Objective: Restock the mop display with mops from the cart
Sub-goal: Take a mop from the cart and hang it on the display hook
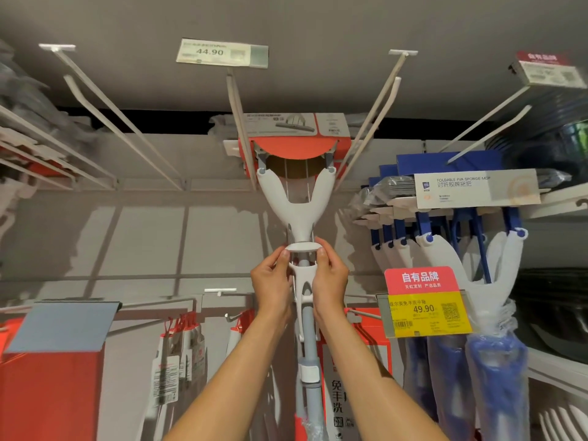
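Mop: the white-and-grey sponge mop hangs head-up at the middle of the display wall, its white Y-shaped yoke rising into a red cardboard sleeve that sits against the hook under the 44.90 price tag. Its grey pole drops straight down between the person's forearms.

Left hand: the left hand has its fingers curled round the white wringer handle just below the yoke's collar, with the thumb tip pinching the collar's left edge.

Right hand: the right hand mirrors it, fingers wrapped on the handle's right side and thumb pinching the collar's right edge.

Step in hand: I'd say the mop is being seated or squared on its hook; whether the sleeve's hole is fully over the hook I cannot tell from here.

Doing it well: lift by the collar with both hands level so that the head does not swing, push the sleeve back toward the wall end of the hook, then ease the weight off slowly and watch that the sleeve does not tear or tip.

Neighbours: blue sponge mops hang close on the right, behind a yellow 49.90 label; the bare hooks either side look free. Keep the pole plumb so that it clears the red packs hanging along the lower rail.

Risk: the long pole could knock the lower stock if it is released off-centre.
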